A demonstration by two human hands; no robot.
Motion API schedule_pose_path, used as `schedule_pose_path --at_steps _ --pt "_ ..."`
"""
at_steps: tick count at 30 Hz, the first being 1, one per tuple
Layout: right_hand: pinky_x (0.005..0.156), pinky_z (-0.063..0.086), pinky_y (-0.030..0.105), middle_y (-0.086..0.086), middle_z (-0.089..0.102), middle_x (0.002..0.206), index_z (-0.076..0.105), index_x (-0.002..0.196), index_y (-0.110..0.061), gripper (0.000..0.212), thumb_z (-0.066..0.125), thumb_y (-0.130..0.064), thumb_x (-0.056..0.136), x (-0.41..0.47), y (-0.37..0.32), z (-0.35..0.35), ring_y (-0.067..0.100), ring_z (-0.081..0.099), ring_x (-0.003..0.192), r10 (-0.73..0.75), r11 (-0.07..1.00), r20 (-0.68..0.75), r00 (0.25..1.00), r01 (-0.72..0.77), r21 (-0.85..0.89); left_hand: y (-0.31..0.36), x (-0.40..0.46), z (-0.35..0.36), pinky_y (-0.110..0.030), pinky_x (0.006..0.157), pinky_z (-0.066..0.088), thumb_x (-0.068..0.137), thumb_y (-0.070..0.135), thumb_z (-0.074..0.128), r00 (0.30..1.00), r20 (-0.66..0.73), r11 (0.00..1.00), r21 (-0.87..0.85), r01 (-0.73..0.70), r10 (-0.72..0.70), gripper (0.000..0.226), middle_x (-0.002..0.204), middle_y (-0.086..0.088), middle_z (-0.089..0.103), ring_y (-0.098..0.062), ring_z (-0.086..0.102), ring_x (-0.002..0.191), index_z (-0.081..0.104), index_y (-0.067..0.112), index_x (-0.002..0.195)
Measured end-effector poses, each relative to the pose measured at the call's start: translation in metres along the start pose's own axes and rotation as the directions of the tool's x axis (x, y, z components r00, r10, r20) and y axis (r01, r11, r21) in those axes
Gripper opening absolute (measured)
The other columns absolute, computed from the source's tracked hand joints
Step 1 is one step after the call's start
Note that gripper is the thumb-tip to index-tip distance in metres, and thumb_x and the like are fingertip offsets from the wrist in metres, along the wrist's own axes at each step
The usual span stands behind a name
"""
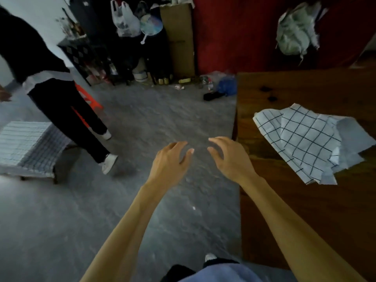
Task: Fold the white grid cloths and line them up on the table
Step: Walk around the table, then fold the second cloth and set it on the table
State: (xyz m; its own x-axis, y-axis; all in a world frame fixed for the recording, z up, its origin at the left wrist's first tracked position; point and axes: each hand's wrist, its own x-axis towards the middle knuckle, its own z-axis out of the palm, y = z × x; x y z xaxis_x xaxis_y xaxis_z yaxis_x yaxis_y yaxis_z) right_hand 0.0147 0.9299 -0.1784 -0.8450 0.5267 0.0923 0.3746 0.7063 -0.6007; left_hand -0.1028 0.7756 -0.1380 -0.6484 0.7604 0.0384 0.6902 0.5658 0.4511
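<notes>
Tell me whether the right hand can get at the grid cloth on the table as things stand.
Probably yes. The right hand hangs empty over the floor just off the table edge, and only bare wood lies between it and the rumpled grid cloth. Nothing blocks the way.

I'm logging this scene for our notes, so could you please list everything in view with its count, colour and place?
grid cloth: one, white with dark lines, rumpled on the table
table: one, brown wood, right
cloth stack: one, white grid, on a low stand at left
other person: one, dark clothes and white shoes, standing upper left
orange stool: one, behind that person's legs
cardboard box: one, brown, upright at the back
plastic bag: one, white, hanging at the back
fan: one, pale, beside the bag
backpack: one, pale green, hanging on the red wall
left hand: empty, fingers loosely curled, above the floor
right hand: empty, fingers loosely curled, near the table edge
</notes>
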Motion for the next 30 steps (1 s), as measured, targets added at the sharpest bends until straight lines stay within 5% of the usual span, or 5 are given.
schedule_pose_path --at_steps 11,17,21,26,30 --pt "0.105 0.042 0.036 -0.002 0.055 0.135 0.053 0.134 -0.019 0.041 0.045 -0.039 0.100 0.036 0.031 0.003 0.015 0.051 0.123 0.433 0.892 -0.261 0.863 -0.453 -0.018 -0.007 0.148 0.035 -0.034 0.099 0.042 0.098 0.041 0.045 0.861 0.258 0.896 -0.205 -0.394 0.438 0.043 0.133 -0.006 0.055 -0.023 0.052 0.120 0.052 0.017 0.133" --pt "0.092 0.034 0.015 -0.004 0.057 0.130 0.054 0.132 -0.020 0.038 0.048 -0.036 0.098 0.058 0.000 0.016 0.008 0.053 0.116 0.574 0.793 -0.412 0.707 -0.606 0.065 -0.001 0.207 0.034 -0.033 0.097 0.044 0.096 0.039 0.049 0.709 0.262 0.754 -0.294 -0.588 0.655 0.040 0.126 -0.005 0.060 -0.020 0.057 0.113 0.057 0.016 0.128" --pt "0.089 0.038 0.017 -0.002 0.058 0.127 0.057 0.129 -0.018 0.037 0.052 -0.035 0.096 0.057 -0.003 0.019 0.012 0.058 0.110 0.618 0.746 -0.473 0.627 -0.658 0.102 0.027 0.226 0.046 -0.036 0.094 0.047 0.096 0.037 0.050 0.600 0.271 0.656 -0.389 -0.647 0.753 0.038 0.121 -0.004 0.061 -0.018 0.058 0.108 0.057 0.016 0.126" --pt "0.094 0.038 0.022 -0.004 0.057 0.128 0.055 0.131 -0.021 0.040 0.060 -0.032 0.093 0.042 0.019 0.005 0.008 0.056 0.104 0.694 0.656 -0.502 0.517 -0.740 0.145 0.066 0.248 0.077 -0.021 0.096 0.038 0.098 0.034 0.047 0.487 0.312 0.573 -0.547 -0.610 0.816 0.036 0.126 -0.001 0.061 -0.013 0.054 0.116 0.058 0.015 0.126" --pt "0.096 0.038 0.024 -0.001 0.056 0.131 0.053 0.132 -0.020 0.042 0.063 -0.026 0.092 0.029 0.062 -0.011 0.013 0.053 0.113 0.731 0.605 -0.515 0.447 -0.774 0.187 0.110 0.266 0.118 -0.028 0.101 0.040 0.099 0.035 0.045 0.413 0.369 0.553 -0.538 -0.636 0.833 0.035 0.130 0.001 0.058 -0.012 0.051 0.120 0.056 0.018 0.128"
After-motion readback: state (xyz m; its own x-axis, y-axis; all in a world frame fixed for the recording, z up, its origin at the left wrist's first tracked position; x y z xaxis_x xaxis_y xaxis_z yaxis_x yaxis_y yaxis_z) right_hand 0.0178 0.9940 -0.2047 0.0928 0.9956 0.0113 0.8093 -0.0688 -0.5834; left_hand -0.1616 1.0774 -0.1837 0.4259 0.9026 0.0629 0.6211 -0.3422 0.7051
